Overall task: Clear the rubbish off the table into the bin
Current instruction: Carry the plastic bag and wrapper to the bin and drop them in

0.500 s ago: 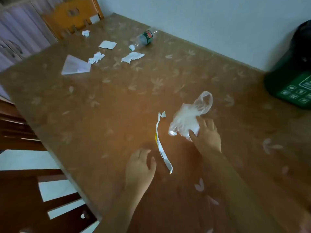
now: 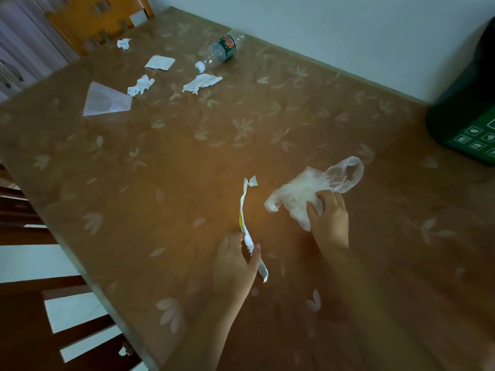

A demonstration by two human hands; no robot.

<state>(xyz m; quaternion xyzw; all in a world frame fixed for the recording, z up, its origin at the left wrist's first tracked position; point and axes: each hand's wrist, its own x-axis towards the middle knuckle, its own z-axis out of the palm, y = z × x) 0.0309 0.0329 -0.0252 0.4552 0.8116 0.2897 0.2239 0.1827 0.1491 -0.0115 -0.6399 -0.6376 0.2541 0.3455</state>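
Gathering the two nearest pieces of rubbish is the step in hand, one piece per hand. Left hand [image 2: 235,261] pinches the torn paper strip [image 2: 244,207] near its near end, thumb on the right side and fingers on the left; most of the strip lies flat on the table [image 2: 187,162], running away from the hand toward the far side. Right hand [image 2: 329,218] has its fingers curled into the crumpled plastic bag [image 2: 300,191] and grips it; the bag's loop handle sticks out to the far right and the bag appears to rest on the table top. Bin [image 2: 466,124], dark green, sits at the right edge of view, apparently on the table top, well apart from both hands; its opening is out of frame. Judgement: the task is early, nothing here looks binned yet. Next move calls for lifting both pieces clear and carrying them right to the bin; the strip is long and limp, so it may trail or slip from a light pinch, and the bag may spring open unless bunched tighter. Left to clear at the far left: a plastic bottle [image 2: 222,48] on its side, a torn tissue [image 2: 202,83], a crumpled paper [image 2: 140,85], a flat white square [image 2: 160,62], a pale triangular sheet [image 2: 105,101] and a small wad [image 2: 123,43].
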